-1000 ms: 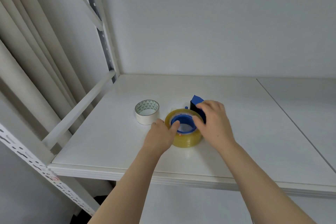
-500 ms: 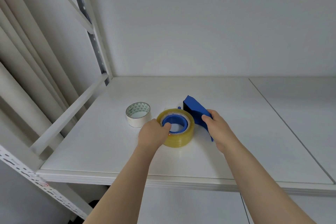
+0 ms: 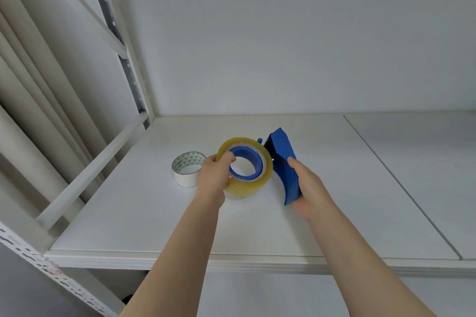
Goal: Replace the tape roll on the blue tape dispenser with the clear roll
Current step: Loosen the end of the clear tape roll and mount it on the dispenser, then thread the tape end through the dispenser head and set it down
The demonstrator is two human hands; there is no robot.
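Observation:
The blue tape dispenser [image 3: 283, 162] is tilted up off the white shelf [image 3: 257, 234], with a yellowish roll [image 3: 247, 185] sitting on its blue hub. My left hand [image 3: 215, 175] pinches that roll's left rim, thumb inside the hub opening. My right hand [image 3: 309, 188] grips the dispenser's blue handle from the right. A smaller white-sided roll with a green triangle pattern inside its core [image 3: 188, 168] lies flat on the shelf just left of my left hand.
The shelf's upright post [image 3: 123, 59] and a diagonal brace [image 3: 92, 172] stand at the left. A seam [image 3: 401, 188] crosses the shelf board on the right. The back wall is close behind the dispenser.
The dispenser and its roll have been lifted and tipped toward me. My right hand slid from the dispenser's top to its handle; my left thumb moved into the hub.

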